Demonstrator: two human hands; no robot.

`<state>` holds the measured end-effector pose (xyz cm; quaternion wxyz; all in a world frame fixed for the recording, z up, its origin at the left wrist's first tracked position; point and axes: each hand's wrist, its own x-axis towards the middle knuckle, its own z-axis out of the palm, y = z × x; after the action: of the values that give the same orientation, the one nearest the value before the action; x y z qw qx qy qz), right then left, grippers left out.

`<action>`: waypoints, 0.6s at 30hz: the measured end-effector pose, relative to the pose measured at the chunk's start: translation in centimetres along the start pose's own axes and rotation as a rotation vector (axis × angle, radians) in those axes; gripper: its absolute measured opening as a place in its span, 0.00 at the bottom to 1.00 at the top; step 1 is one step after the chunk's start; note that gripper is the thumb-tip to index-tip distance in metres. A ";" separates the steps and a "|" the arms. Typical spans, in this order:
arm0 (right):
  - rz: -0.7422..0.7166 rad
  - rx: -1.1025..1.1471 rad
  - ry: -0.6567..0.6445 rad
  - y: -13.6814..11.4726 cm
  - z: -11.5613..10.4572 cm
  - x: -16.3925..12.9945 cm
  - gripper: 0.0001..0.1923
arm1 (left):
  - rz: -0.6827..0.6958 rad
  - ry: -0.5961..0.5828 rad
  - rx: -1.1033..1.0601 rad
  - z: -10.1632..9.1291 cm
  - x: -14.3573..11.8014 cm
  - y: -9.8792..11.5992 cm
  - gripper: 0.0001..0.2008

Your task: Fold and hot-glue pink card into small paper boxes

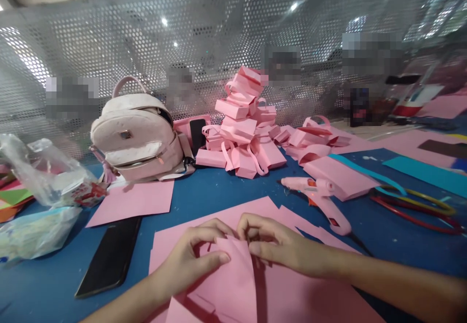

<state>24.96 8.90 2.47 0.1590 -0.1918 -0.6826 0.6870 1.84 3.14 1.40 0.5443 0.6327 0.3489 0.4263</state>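
Both my hands are on a partly folded piece of pink paper (237,269), raised above larger pink sheets (288,284) on the blue table. My left hand (199,250) grips its left side, thumb in front and fingers behind. At the upper right edge, my right hand (275,242) pinches the paper between thumb and curled fingers. A pink hot glue gun (319,199) lies just beyond my right hand, its nozzle pointing left. Further back rises a pile of small pink paper baskets with handles (241,128).
A black phone (111,255) lies left of the sheets. Plastic bags (40,230) sit at the far left, and a pale backpack (136,138) stands behind. Blue strips (430,170) and red and yellow rings (419,211) lie right. A perforated metal screen (219,36) closes the back.
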 end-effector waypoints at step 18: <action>-0.245 -0.252 0.408 0.6 0.6 -0.3 0.12 | -0.051 0.183 0.049 0.2 0.0 0.2 0.15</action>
<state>24.96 8.19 1.88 0.3503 -0.2605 -0.7348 0.5191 2.03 3.04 1.61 0.5051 0.5952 0.4237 0.4595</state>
